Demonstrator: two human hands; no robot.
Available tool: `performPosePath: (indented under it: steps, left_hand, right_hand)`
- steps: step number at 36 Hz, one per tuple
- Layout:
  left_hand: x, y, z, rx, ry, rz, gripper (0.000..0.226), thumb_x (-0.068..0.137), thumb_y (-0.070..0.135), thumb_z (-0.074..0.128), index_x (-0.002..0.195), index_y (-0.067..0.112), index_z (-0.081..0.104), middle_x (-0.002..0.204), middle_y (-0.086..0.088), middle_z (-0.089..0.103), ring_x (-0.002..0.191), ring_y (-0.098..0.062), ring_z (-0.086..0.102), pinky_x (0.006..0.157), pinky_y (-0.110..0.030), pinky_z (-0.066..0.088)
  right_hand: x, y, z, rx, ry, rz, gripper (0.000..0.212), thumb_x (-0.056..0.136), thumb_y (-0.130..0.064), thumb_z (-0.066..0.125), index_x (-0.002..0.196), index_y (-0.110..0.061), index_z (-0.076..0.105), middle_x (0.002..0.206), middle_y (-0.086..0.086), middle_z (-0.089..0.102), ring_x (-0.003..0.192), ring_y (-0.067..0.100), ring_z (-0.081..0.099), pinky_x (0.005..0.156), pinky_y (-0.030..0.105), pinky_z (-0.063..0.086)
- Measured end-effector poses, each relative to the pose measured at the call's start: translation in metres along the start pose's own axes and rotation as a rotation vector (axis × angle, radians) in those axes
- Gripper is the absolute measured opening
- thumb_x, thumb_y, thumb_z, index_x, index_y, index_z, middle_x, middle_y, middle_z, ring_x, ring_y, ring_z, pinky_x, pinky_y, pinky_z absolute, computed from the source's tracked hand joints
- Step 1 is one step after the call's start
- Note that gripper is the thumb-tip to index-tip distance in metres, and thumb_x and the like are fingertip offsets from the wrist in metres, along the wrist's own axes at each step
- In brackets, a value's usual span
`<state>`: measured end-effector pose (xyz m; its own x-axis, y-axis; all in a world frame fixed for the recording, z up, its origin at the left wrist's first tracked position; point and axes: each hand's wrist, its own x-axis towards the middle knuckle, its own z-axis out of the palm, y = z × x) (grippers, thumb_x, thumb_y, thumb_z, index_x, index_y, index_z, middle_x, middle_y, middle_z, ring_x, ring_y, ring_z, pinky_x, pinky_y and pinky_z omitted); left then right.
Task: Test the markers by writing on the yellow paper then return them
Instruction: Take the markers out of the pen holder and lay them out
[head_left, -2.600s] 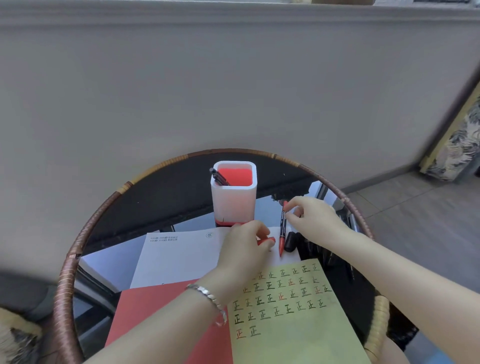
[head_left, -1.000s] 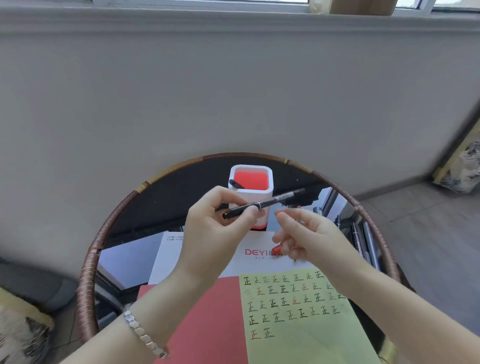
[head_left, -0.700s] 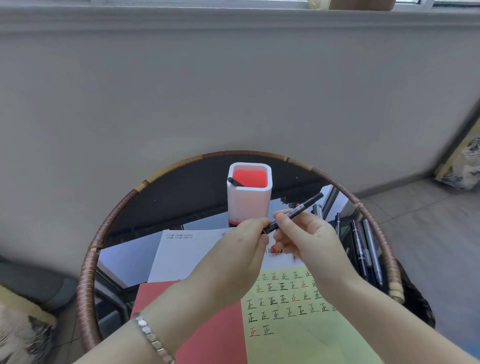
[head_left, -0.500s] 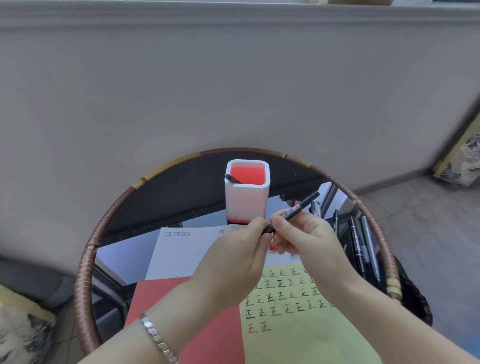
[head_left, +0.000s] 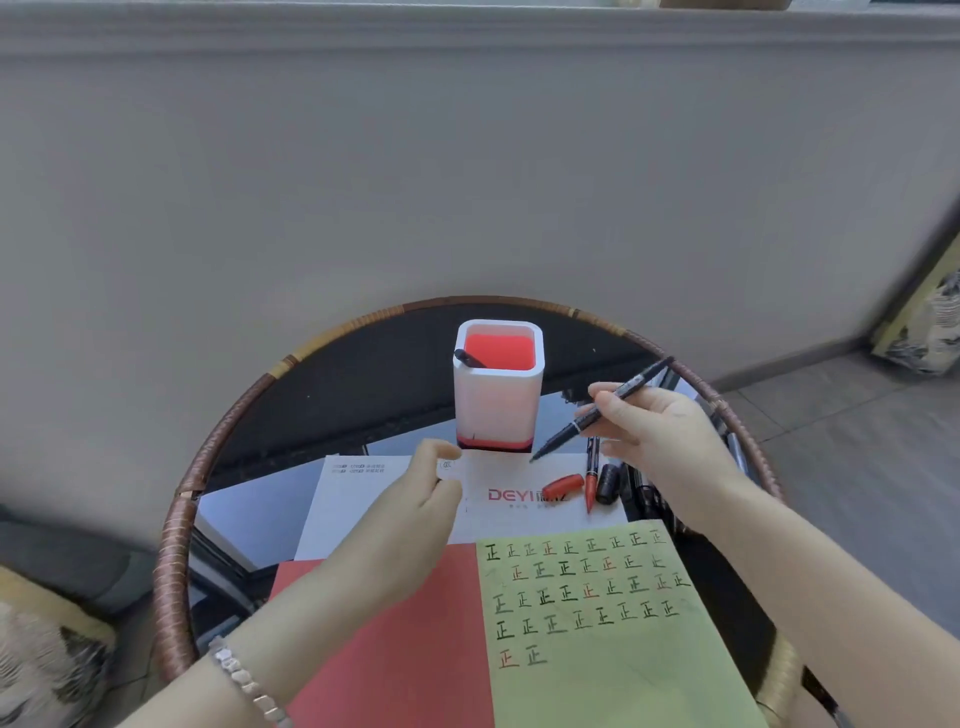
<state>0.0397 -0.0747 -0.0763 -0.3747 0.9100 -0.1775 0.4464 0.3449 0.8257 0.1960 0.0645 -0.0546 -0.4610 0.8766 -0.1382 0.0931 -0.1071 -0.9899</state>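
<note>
My right hand (head_left: 662, 436) grips a thin black marker (head_left: 631, 387), tip pointing down-left above the white sheet. My left hand (head_left: 415, 514) hovers left of it with fingers curled and thumb pinched; the marker's cap is hidden inside them. The yellow paper (head_left: 623, 670), covered with rows of black and red written characters, lies at the front right. A white pen holder (head_left: 496, 402) with a red inside stands behind, one black marker (head_left: 469, 358) in it. A red marker (head_left: 591, 480), its red cap (head_left: 563, 486) and a black cap (head_left: 608, 483) lie on the white sheet.
A red sheet (head_left: 395, 654) lies left of the yellow paper, and a white printed sheet (head_left: 363, 499) behind both. Several dark markers (head_left: 647, 499) lie at the right of the round glass table with its rattan rim (head_left: 176, 545). A grey wall rises just behind.
My hands, joined at the black marker's tip end half a second ago, have pulled apart: the left went down-left, the right kept the marker, whose tip is now bare.
</note>
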Motion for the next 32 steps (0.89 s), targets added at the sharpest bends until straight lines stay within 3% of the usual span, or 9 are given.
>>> performPosePath:
  steps: [4,7,9,12,16,19,23,27,32]
  left_hand:
    - [-0.001,-0.008,-0.001,0.005,0.069,0.012,0.037,0.094,0.006,0.027,0.124,0.028,0.028,0.088,0.001,0.053,0.076,-0.018,0.049,0.063,-0.024,0.038]
    - [-0.001,-0.01,-0.002,-0.01,0.149,0.035,0.033,0.095,0.007,0.03,0.122,0.027,0.029,0.1,0.014,0.057,0.087,-0.006,0.055,0.065,-0.017,0.043]
    - [0.001,-0.012,-0.004,-0.029,0.194,0.039,0.021,0.096,0.011,0.036,0.11,0.027,0.036,0.099,0.017,0.061,0.085,0.0,0.056,0.063,-0.014,0.044]
    - [0.001,-0.011,-0.005,-0.073,0.246,0.037,0.013,0.094,0.016,0.047,0.09,0.028,0.043,0.089,0.014,0.066,0.084,-0.003,0.06,0.064,-0.017,0.046]
    - [0.001,-0.008,-0.003,-0.056,0.28,0.06,0.009,0.089,0.015,0.056,0.085,0.023,0.055,0.083,0.008,0.067,0.08,-0.003,0.061,0.059,-0.014,0.043]
    - [0.006,-0.01,0.001,0.057,0.306,0.108,0.007,0.088,0.017,0.057,0.085,0.023,0.057,0.088,0.006,0.063,0.075,-0.005,0.057,0.053,-0.014,0.036]
    - [0.02,-0.008,0.014,0.181,0.29,0.192,0.004,0.089,0.022,0.057,0.091,0.022,0.06,0.094,0.007,0.055,0.083,-0.008,0.054,0.069,-0.018,0.043]
    - [0.041,0.001,0.032,0.373,0.257,0.232,0.013,0.088,0.027,0.056,0.095,0.019,0.063,0.096,0.004,0.061,0.09,-0.016,0.054,0.077,-0.031,0.044]
    - [0.06,0.006,0.053,0.536,0.168,0.274,0.019,0.088,0.029,0.056,0.1,0.016,0.062,0.103,-0.001,0.061,0.097,-0.022,0.052,0.078,-0.032,0.042]
  right_hand:
    - [0.017,0.01,-0.001,-0.297,0.02,0.131,0.062,0.087,-0.021,0.06,0.139,-0.017,0.028,0.088,0.007,0.065,0.069,0.01,0.064,0.06,0.02,0.049]
    - [0.024,0.019,0.01,-0.637,0.003,0.0,0.03,0.089,-0.026,0.056,0.116,-0.02,0.047,0.084,0.005,0.062,0.063,0.012,0.055,0.053,0.022,0.042]
    - [0.028,0.024,0.019,-0.796,-0.052,-0.05,0.015,0.09,-0.028,0.052,0.099,-0.017,0.056,0.079,0.002,0.06,0.062,0.012,0.052,0.052,0.023,0.039]
    - [0.031,0.027,0.03,-0.943,-0.12,-0.065,0.016,0.088,-0.028,0.052,0.095,-0.015,0.058,0.071,-0.004,0.054,0.059,0.012,0.05,0.047,0.024,0.037]
    - [0.036,0.034,0.034,-1.188,-0.127,-0.077,0.02,0.084,-0.025,0.05,0.103,-0.019,0.056,0.089,-0.002,0.06,0.07,0.019,0.054,0.049,0.023,0.037]
    - [0.037,0.037,0.03,-1.225,-0.106,-0.081,0.02,0.087,-0.026,0.048,0.104,-0.021,0.058,0.087,-0.002,0.062,0.061,0.017,0.054,0.048,0.022,0.036]
    - [0.036,0.036,0.02,-1.202,-0.092,-0.109,0.024,0.09,-0.032,0.048,0.109,-0.022,0.058,0.09,-0.006,0.059,0.068,0.014,0.054,0.05,0.021,0.035]
    - [0.031,0.032,0.009,-1.095,-0.057,-0.144,0.021,0.09,-0.029,0.048,0.105,-0.02,0.061,0.078,-0.014,0.05,0.08,0.012,0.052,0.071,0.03,0.048]
    - [0.022,0.026,-0.002,-1.039,-0.058,-0.193,0.018,0.09,-0.024,0.049,0.101,-0.021,0.062,0.074,-0.016,0.05,0.07,0.007,0.05,0.067,0.029,0.046]
